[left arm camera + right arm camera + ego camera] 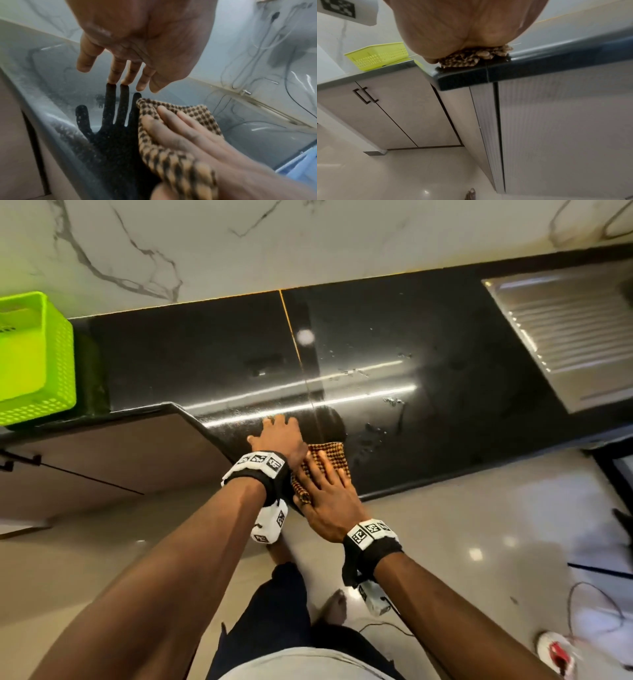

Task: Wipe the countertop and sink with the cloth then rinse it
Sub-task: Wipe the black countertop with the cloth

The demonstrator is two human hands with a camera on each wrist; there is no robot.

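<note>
An orange-and-brown checked cloth (330,455) (199,115) (471,59) lies on the black countertop (205,354) at its front edge. My right hand (325,491) (185,129) (462,27) presses flat on the cloth with straight fingers. Just left of it, my left hand (279,436) (120,56) is spread, its straight fingertips touching the bare counter beside the cloth. The steel sink's ribbed drainboard (565,337) is set into the counter at the far right; its basin is out of view.
A bright green perforated basket (30,357) (376,56) stands on the counter's far left. Water droplets (376,405) dot the surface right of the cloth. A marble wall backs the counter. Cabinet doors (556,121) sit below the edge, with cables on the floor at right.
</note>
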